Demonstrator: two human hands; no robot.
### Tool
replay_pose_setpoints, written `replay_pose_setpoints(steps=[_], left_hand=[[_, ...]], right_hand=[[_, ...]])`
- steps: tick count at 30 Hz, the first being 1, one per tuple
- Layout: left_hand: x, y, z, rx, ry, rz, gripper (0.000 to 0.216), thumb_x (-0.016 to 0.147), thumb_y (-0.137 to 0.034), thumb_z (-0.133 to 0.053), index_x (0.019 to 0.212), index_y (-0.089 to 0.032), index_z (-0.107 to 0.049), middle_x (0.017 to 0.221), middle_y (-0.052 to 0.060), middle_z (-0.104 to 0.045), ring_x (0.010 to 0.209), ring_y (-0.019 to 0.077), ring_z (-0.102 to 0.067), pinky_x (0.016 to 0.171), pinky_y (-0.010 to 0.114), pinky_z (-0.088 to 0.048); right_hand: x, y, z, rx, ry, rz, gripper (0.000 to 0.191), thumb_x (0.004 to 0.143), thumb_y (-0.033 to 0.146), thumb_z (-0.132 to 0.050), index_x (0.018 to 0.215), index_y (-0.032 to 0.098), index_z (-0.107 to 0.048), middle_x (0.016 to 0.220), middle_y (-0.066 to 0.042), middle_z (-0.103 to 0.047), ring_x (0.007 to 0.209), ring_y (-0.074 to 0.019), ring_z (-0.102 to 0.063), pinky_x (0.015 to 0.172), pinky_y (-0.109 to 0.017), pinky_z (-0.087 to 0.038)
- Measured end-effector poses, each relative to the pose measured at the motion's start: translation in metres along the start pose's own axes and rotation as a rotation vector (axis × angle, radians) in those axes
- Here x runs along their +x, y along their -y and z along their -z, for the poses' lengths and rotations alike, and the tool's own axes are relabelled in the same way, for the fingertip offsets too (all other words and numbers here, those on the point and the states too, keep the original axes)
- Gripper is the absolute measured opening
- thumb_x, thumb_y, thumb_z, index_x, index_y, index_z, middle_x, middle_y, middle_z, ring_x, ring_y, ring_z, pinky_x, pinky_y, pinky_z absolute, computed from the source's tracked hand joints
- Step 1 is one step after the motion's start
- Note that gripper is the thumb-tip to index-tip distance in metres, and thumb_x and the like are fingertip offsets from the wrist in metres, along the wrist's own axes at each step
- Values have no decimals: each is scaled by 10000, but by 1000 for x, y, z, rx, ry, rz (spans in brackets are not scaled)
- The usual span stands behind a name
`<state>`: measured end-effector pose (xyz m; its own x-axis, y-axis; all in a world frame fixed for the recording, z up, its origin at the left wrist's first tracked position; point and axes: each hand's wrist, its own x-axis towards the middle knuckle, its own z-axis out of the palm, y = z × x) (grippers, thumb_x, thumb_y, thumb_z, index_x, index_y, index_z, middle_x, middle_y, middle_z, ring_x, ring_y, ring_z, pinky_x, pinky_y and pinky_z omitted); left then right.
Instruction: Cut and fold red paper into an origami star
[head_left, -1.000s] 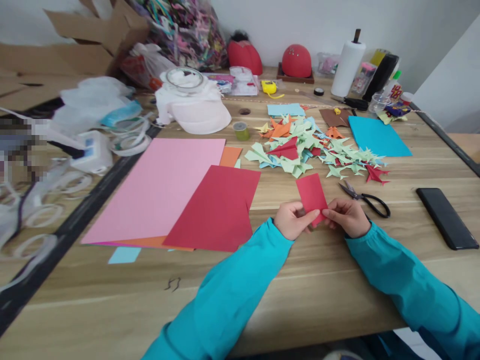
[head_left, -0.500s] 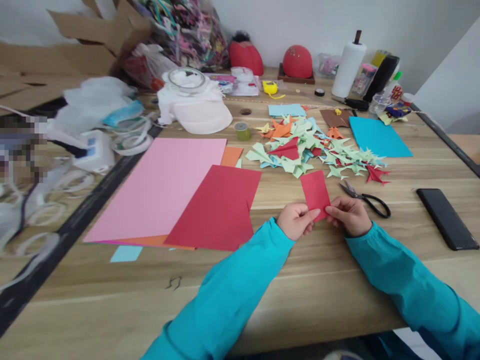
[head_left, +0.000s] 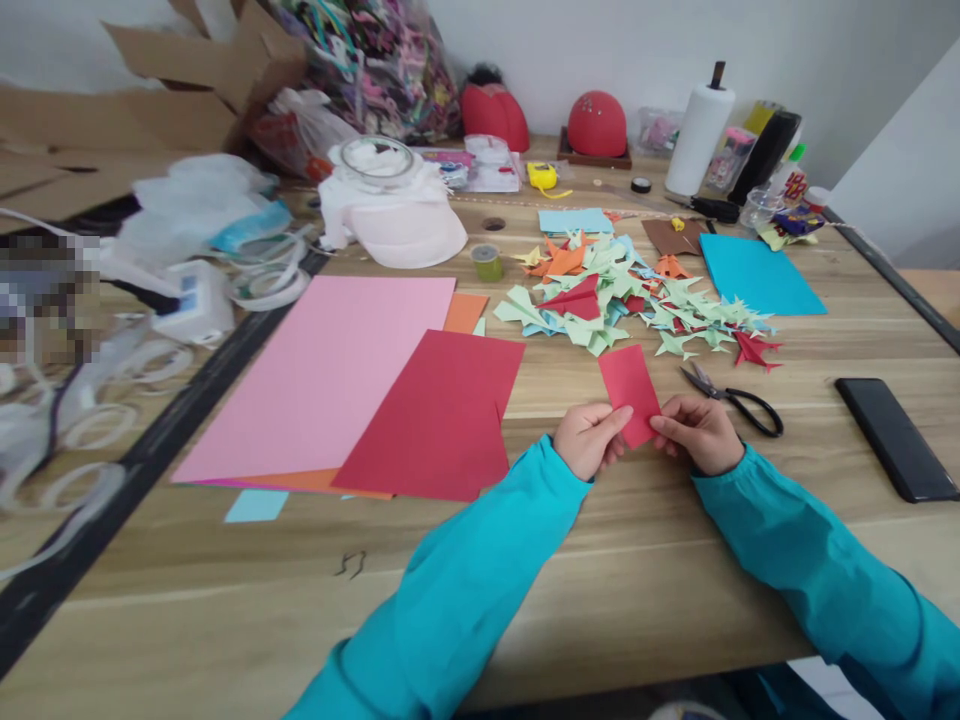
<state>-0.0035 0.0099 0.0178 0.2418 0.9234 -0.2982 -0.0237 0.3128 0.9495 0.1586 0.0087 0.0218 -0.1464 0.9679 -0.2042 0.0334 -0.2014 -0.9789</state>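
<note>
A small red paper (head_left: 631, 382) sits between left fingers (head_left: 613, 421) and right fingers (head_left: 669, 429), both pinching its lower half.

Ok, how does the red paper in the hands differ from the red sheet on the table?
The red paper is held up between the left hand and the right hand; the red sheet lies partly over the pink sheet. The red paper is much smaller than the red sheet. The red sheet has a notch in its right edge; the red paper shows none. Both are red.
</note>
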Motion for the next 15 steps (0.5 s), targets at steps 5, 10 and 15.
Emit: replay_pose_setpoints(steps=[5,10,15], left_hand=[[-2,3,-3,35,90,-26,376,692,-482,-546,551,-134,-524,438,-16,-506,331,50,-418,325,172,-300],[-2,5,-5,72,59,-45,362,727,-462,-509,557,-144,-484,457,-20,-501,348,52,-429,340,172,-312],[-3,4,-6,147,62,-108,326,732,-414,-513,549,-146,-478,437,-35,-473,349,51,-421,351,173,-307]], right_hand=[[1,-2,1,38,-16,33,263,595,356,-731,598,137,-584,455,-1,-603,339,-59,-465,330,-170,-359],[2,-5,3,53,-27,57,233,618,331,-721,602,138,-591,463,2,-603,346,-58,-468,333,-167,-364],[3,-8,2,76,-58,71,223,627,320,-717,604,139,-588,470,1,-609,346,-56,-470,334,-162,-363]])
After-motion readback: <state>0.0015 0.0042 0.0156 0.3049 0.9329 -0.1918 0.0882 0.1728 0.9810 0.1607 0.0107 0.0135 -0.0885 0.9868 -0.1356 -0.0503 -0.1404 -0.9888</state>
